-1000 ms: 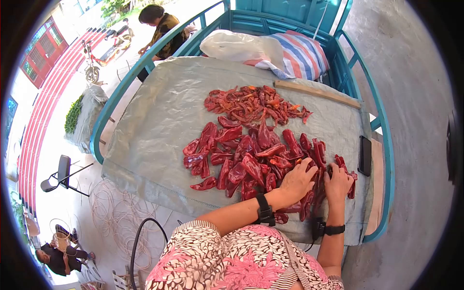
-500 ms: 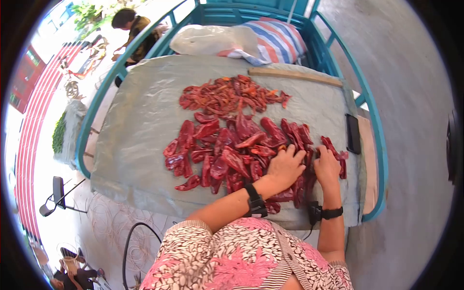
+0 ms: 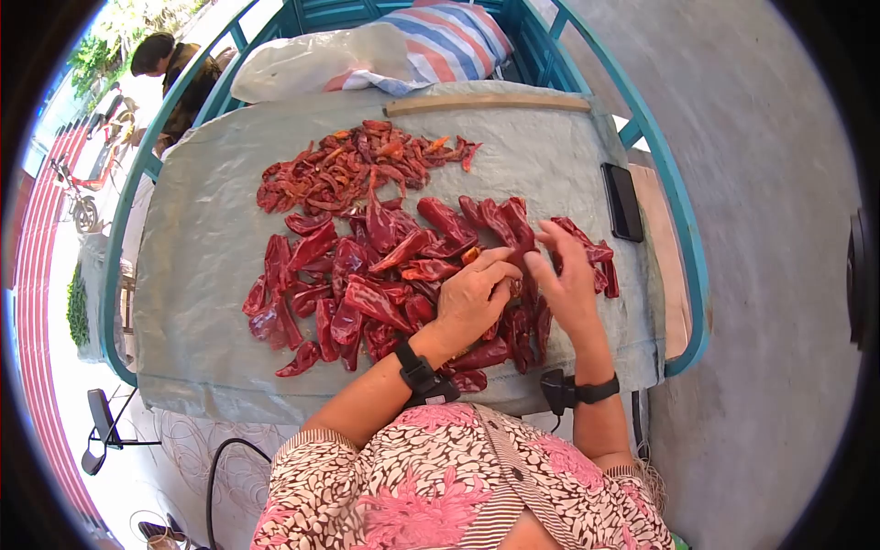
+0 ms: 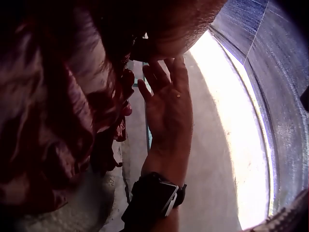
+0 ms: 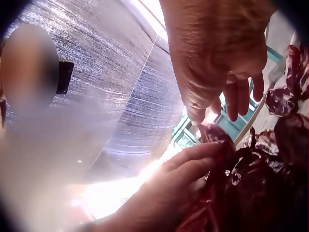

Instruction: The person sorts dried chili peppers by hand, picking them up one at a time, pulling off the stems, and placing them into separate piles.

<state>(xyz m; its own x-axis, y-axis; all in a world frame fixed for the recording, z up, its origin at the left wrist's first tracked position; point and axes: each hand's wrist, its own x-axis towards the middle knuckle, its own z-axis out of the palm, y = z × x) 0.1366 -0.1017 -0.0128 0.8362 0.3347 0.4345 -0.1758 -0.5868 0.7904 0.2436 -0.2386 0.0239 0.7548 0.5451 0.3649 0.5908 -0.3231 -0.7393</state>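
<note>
Outdoors, on concrete ground, a teal cart (image 3: 683, 266) stands with a grey-green tarpaulin (image 3: 211, 247) laid over its bed; across the tarpaulin lies a spread of large dark-red chillies (image 3: 367, 275), and just beyond it a heap of smaller, thinner chillies (image 3: 348, 165); a wooden batten (image 3: 486, 104) lies along the far edge of the tarpaulin, with a white bag (image 3: 312, 60) and a striped sack (image 3: 449, 37) behind it; a black phone (image 3: 623, 202) lies flat near the right rail, apart from the chillies; another person (image 3: 170, 69) is at the far left corner of the cart. At the near right end of the spread the left hand (image 3: 469, 298) rests among the chillies, its grip clenched round one chilli (image 5: 218, 145), fingers and thumb curled about it; the right hand (image 3: 568, 280) is just beside it, palm turned towards the left hand, fingers loosely bent with the tips at the end of that same chilli; whether its grip pinches the chilli or only touches it I cannot tell. Each wrist wears a black band; a pink patterned garment (image 3: 440, 486) fills the near edge of the head view.
</note>
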